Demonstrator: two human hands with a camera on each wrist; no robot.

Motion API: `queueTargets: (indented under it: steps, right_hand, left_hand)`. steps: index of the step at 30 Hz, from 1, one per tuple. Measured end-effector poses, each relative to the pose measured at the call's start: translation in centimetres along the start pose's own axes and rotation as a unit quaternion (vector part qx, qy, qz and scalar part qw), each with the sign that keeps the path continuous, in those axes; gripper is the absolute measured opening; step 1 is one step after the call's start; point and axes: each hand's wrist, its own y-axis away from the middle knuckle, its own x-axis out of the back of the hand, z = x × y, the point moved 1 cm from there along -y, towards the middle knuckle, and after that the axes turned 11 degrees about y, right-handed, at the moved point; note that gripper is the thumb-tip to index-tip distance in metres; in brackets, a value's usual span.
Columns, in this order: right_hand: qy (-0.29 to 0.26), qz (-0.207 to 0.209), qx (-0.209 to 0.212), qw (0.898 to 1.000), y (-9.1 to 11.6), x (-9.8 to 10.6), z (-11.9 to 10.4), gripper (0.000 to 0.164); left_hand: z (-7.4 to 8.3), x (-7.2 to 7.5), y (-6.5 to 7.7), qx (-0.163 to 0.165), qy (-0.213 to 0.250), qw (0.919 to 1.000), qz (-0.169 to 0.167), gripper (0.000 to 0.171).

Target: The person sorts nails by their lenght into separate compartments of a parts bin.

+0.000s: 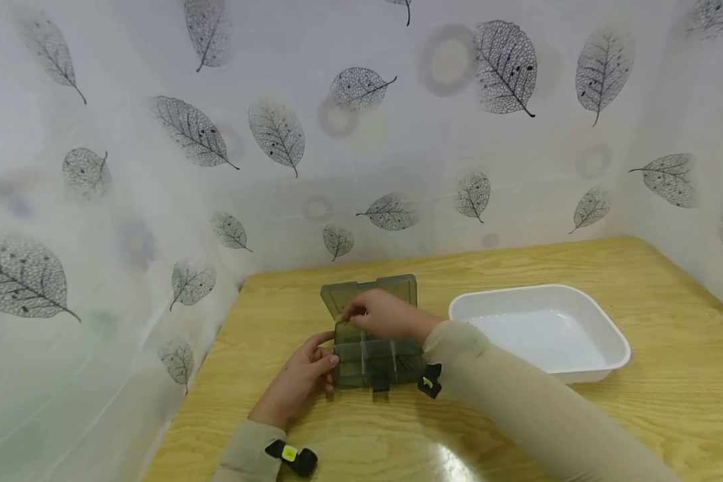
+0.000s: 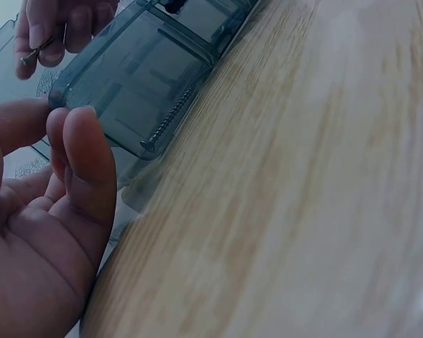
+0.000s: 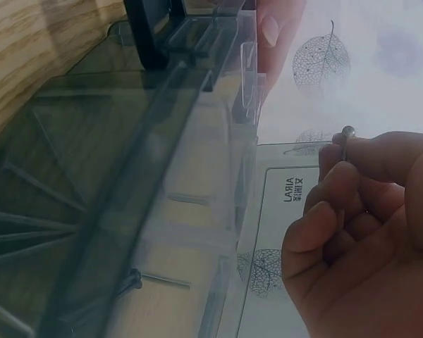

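A smoky see-through plastic compartment box (image 1: 349,369) lies on the table, its hinged lid (image 1: 402,289) raised at the back. My left hand (image 1: 309,367) grips the box's left end, thumb and fingers at its corner. Above the back left compartment, my right hand (image 1: 385,313) pinches a small metal screw (image 3: 348,132), its round head sticking out past the fingertips. A dark threaded screw (image 2: 170,118) lies along the bottom of one compartment. Several long thin metal pieces (image 3: 35,232) are in another compartment, seen blurred through the wall in the right wrist view.
A white rectangular tray (image 1: 542,335) stands to the right of the box, partly behind my right forearm. The wood-grain table (image 1: 361,435) meets a leaf-printed sheet (image 1: 397,154) at the back and sides. A black latch (image 1: 380,383) hangs on the box's front.
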Motion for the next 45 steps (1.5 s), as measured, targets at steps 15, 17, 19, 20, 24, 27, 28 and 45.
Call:
queueTargets:
  steps: [15,17,19,20,24,27,28,45]
  right_hand:
    - [-0.011,-0.013,-0.004,1.000,1.0,0.5,-0.3,0.024]
    - [-0.010,-0.012,0.001,1.000,1.4,0.8,-0.1,0.024]
    - [-0.005,-0.012,0.005,1.000,1.9,1.1,0.0,0.024]
    - [-0.005,-0.013,0.004,1.000,2.3,1.3,0.1,0.023]
    - [0.005,-0.019,-0.015,1.000,3.7,2.2,0.7,0.023]
    - [0.007,-0.019,-0.027,0.999,4.9,2.9,1.5,0.023]
    - [0.007,-0.017,-0.029,0.999,5.4,3.1,1.9,0.023]
    - [-0.026,-0.003,-0.097,0.995,13.2,6.8,7.6,0.021]
  left_hand:
    - [-0.1,0.2,0.0,0.006,-0.004,1.0000,0.006,0.059]
    - [0.0,0.1,-0.1,0.004,-0.005,1.0000,0.006,0.060]
    - [0.0,0.1,-0.1,0.004,-0.005,1.0000,0.006,0.060]
    - [0.1,0.0,-0.1,0.005,-0.004,1.0000,0.007,0.060]
    - [0.1,-0.1,0.0,0.002,-0.005,1.0000,0.006,0.060]
    - [0.1,-0.1,0.1,0.000,-0.008,0.9999,0.008,0.060]
    - [0.0,-0.1,0.1,-0.001,-0.009,0.9999,0.009,0.061]
    - [0.0,0.0,0.0,-0.003,-0.017,0.9998,0.005,0.062]
